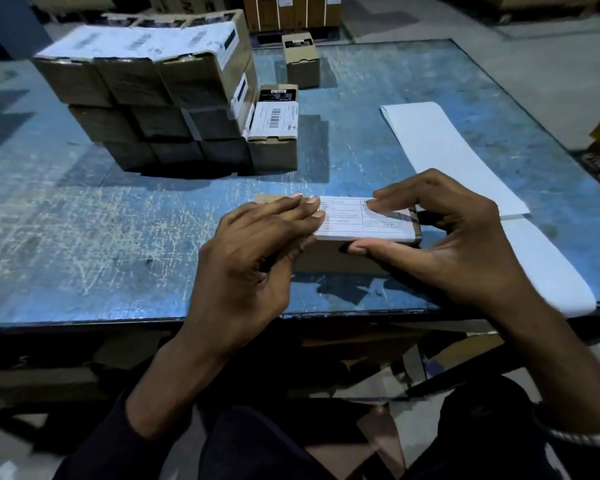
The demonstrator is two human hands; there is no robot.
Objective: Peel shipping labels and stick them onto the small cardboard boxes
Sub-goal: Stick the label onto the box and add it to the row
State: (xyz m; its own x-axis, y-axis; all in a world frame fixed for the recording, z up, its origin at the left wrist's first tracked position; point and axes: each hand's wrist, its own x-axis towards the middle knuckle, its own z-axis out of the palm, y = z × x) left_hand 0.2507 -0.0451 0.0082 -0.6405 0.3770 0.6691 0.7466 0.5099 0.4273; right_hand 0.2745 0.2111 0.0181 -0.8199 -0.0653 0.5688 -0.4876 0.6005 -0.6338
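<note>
The shipping label (pixel 361 220) lies on the small box (pixel 343 258) near the table (pixel 118 220) front edge, long axis left-right. Left hand (pixel 253 258) fingers press flat on its left end; right hand (pixel 447 244) pinches the right end.

1. The table (pixel 84 220) carries everything; the landmark is the box (pixel 340 258) near its front edge, at the middle.
2. A label (pixel 357 220) lies on top of that box.
3. The left hand (pixel 253 258) rests on the box's left end, and the right hand (pixel 440 244) holds its right end.
4. The stack of boxes (pixel 153 98) stands behind and to the left of the box, three layers high.
5. A labelled box (pixel 273 136) sits against the stack's right side, behind the landmark box.
6. A lone box (pixel 301 60) stands farther behind.
7. The backing strip (pixel 447 150) lies to the right, running from behind the box to the table's front edge.
</note>
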